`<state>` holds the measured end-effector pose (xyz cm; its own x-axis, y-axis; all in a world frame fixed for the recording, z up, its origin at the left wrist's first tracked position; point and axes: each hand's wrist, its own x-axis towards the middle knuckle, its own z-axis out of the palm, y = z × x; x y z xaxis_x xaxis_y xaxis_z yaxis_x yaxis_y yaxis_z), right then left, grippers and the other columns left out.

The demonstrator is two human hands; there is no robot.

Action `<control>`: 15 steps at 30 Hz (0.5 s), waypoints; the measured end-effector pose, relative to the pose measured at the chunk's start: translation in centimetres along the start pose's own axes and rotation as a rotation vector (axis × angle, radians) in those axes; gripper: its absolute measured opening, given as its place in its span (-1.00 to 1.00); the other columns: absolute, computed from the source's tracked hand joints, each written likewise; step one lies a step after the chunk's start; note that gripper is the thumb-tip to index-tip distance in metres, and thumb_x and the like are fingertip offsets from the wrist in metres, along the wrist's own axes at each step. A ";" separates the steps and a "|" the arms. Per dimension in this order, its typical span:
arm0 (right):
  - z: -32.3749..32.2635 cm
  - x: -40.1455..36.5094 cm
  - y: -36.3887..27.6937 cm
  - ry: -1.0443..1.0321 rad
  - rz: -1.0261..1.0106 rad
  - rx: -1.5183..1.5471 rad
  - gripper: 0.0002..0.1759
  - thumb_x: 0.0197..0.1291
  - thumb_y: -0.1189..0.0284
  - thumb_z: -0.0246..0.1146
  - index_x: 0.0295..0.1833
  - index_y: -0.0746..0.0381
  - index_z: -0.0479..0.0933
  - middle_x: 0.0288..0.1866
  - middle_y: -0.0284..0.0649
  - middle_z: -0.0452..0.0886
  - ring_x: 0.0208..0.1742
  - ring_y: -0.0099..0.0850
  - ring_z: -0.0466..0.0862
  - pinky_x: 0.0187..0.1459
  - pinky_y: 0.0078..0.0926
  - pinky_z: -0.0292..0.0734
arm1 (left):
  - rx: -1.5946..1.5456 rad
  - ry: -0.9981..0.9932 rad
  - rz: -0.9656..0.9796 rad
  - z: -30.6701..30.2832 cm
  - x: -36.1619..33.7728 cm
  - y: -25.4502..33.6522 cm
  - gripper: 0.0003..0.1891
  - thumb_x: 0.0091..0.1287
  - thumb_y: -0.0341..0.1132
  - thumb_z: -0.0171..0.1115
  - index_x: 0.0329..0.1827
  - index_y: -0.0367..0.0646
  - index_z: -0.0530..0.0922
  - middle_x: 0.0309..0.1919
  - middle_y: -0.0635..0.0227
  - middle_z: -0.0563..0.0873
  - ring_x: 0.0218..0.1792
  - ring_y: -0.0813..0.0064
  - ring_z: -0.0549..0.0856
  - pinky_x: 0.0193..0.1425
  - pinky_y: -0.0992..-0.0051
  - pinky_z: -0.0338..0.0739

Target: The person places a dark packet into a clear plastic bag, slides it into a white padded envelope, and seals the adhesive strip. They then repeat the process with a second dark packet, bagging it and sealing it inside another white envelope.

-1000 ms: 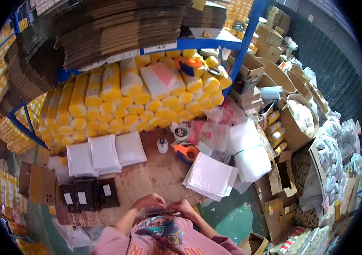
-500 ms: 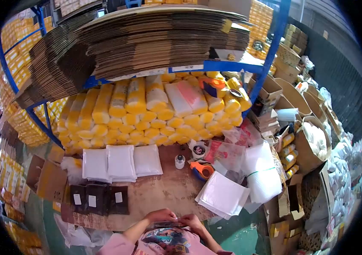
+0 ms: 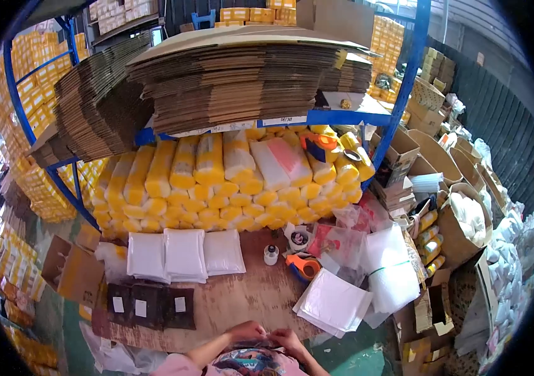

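My left hand [image 3: 247, 330] and my right hand [image 3: 287, 339] are close together at the table's front edge, just before my body. Both have their fingers curled in a pinch. Whatever lies between the fingertips is too small to make out. Nearest on the wooden table [image 3: 235, 305] are several dark packets with white labels [image 3: 180, 305], left of my hands. Behind these lie stacks of white plastic packages [image 3: 185, 254]. To the right is a pile of flat white bags [image 3: 333, 301].
An orange and blue tape dispenser [image 3: 304, 268] and a small white bottle [image 3: 270, 254] stand mid-table. Bubble wrap [image 3: 392, 282] lies at right. Yellow-white rolls [image 3: 216, 200] are stacked behind, under a blue shelf [image 3: 342, 118] of flattened cartons [image 3: 235, 88]. An open carton [image 3: 79, 272] sits at left.
The whole scene has shifted slightly down and to the right in view. My hands remain close together with curled fingers, a little lower in view. Things on the table keep their places.
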<state>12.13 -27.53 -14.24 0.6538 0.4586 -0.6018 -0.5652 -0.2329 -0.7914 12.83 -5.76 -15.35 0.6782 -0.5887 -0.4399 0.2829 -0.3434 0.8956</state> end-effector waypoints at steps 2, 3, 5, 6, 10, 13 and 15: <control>0.4 -0.9 -1.3 0.020 0.014 0.006 -0.72 0.25 0.21 0.28 -0.17 0.20 0.67 -0.43 -0.39 0.62 -0.46 -0.62 0.56 -0.54 -0.65 0.38 | 0.035 0.047 -0.065 0.1 -0.4 1.4 -0.69 0.21 -0.17 0.32 -0.32 -0.32 0.64 -0.57 0.51 0.60 -0.43 0.72 0.50 -0.25 0.48 0.45; 0.4 -1.1 -1.5 0.019 0.067 0.016 -0.71 0.25 0.18 0.28 -0.16 0.19 0.67 -0.45 -0.39 0.62 -0.49 -0.64 0.55 -0.59 -0.65 0.34 | 0.027 0.059 -0.087 0.1 -0.1 0.8 -0.70 0.20 -0.16 0.31 -0.35 -0.30 0.65 -0.60 0.50 0.58 -0.46 0.70 0.49 -0.28 0.49 0.43; 0.4 -0.8 -0.7 0.021 0.017 -0.024 -0.71 0.25 0.17 0.28 -0.15 0.18 0.66 -0.44 -0.39 0.63 -0.49 -0.65 0.55 -0.63 -0.67 0.29 | 0.036 -0.026 -0.095 -0.4 0.3 0.0 -0.69 0.19 -0.15 0.30 -0.36 -0.29 0.65 -0.62 0.48 0.57 -0.48 0.69 0.48 -0.31 0.49 0.42; 0.4 -0.7 -0.2 0.023 -0.009 -0.046 -0.70 0.25 0.17 0.28 -0.14 0.17 0.66 -0.43 -0.39 0.63 -0.49 -0.66 0.55 -0.65 -0.68 0.26 | 0.040 -0.067 -0.099 -0.6 0.5 -0.3 -0.69 0.18 -0.14 0.29 -0.37 -0.28 0.65 -0.63 0.48 0.57 -0.49 0.68 0.47 -0.32 0.49 0.41; 0.1 0.1 0.6 0.003 -0.007 -0.027 -0.67 0.27 0.19 0.26 -0.10 0.25 0.64 -0.40 -0.37 0.65 -0.44 -0.60 0.59 -0.49 -0.64 0.45 | 0.077 -0.045 -0.064 -0.9 0.4 -0.5 -0.66 0.20 -0.12 0.28 -0.43 -0.29 0.61 -0.67 0.50 0.51 -0.52 0.70 0.41 -0.38 0.48 0.37; -0.3 2.2 4.2 -0.068 0.030 0.149 -0.72 0.33 0.29 0.19 -0.09 0.28 0.63 -0.30 -0.29 0.66 -0.34 -0.52 0.63 -0.29 -0.59 0.53 | 0.119 0.004 -0.046 -0.8 -0.9 2.1 -0.60 0.26 -0.08 0.27 -0.51 -0.29 0.56 -0.70 0.53 0.43 -0.54 0.73 0.34 -0.42 0.48 0.30; -0.4 2.7 4.7 -0.093 0.170 0.265 -0.76 0.37 0.42 0.11 -0.05 0.29 0.64 -0.22 -0.19 0.67 -0.19 -0.47 0.64 -0.14 -0.54 0.56 | 0.139 0.036 -0.023 -0.7 -1.2 1.6 -0.57 0.27 -0.08 0.26 -0.57 -0.29 0.50 -0.73 0.54 0.36 -0.58 0.73 0.30 -0.45 0.48 0.27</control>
<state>11.45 -27.69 -19.65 0.4969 0.5114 -0.7011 -0.7815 -0.0875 -0.6177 12.95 -5.11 -13.34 0.6975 -0.5535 -0.4551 0.2032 -0.4563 0.8663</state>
